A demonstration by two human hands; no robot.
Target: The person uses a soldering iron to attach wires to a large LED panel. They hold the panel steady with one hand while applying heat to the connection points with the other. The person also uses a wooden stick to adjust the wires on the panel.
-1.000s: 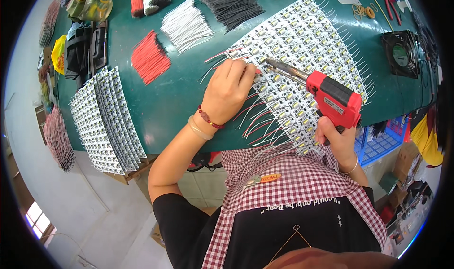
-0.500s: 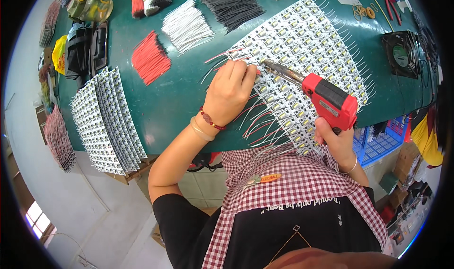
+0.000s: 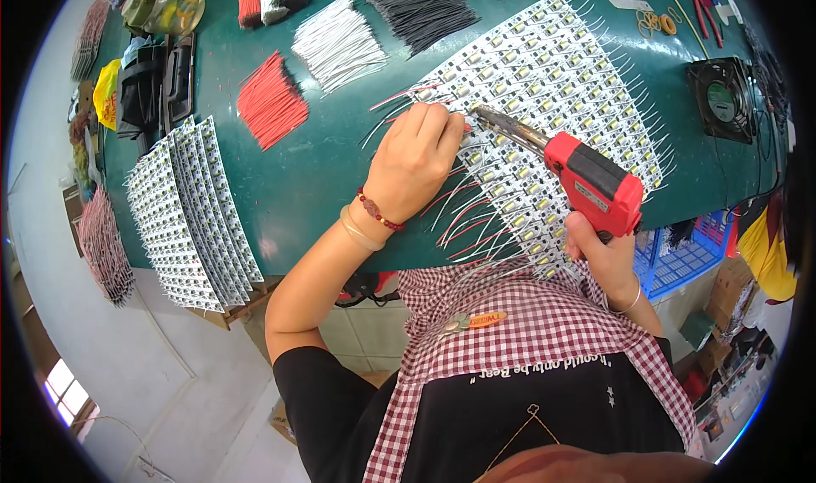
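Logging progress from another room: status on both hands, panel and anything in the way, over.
Right hand gripping red soldering gun. Left hand bunched at left edge of white circuit panel, contents unclear. Gun tip crowded by left hand.

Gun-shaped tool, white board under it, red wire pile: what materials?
Gun-shaped tool: body likely molded plastic, smooth red with black parts; barrel looks metal, greyish with dark staining.
White board: probably rigid circuit laminate, white-coated, judging by the mounted components.
Red wire pile: likely plastic insulation, evenly coloured; core too small to tell.
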